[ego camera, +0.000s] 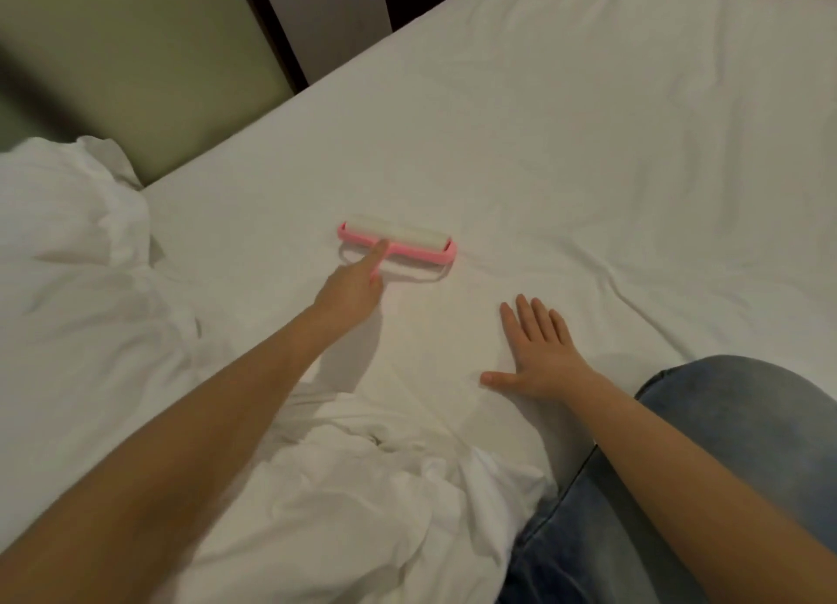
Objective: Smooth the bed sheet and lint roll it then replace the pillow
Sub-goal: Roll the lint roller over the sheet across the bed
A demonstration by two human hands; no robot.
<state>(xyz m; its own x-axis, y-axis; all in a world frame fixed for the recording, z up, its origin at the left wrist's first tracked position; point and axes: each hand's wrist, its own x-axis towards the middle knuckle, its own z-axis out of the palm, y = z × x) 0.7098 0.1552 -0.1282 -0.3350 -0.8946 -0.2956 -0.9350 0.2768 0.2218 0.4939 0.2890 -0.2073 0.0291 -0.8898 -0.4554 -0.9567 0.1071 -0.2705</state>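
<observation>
left hand (353, 282) grips handle of lint roller (396, 239), forefinger along it; roller lies crosswise left-right, far of hands. right hand (539, 354) flat, fingers straight, pressing sheet (589, 173) nearer.

A pale green padded headboard (136, 60) fills the 10 o'clock corner, with a dark gap and a grey upright panel (326, 15) beside it toward 12 o'clock.

Bed sheet (566, 150): plain white throughout the visible area.
Lint roller (396, 239): pink frame and handle, white roll.
Pillow (68, 205): plain white.
Headboard (136, 60): pale green, possibly beige in the dim light.
Jeans (747, 413): faded blue denim, lighter over the knee.
</observation>
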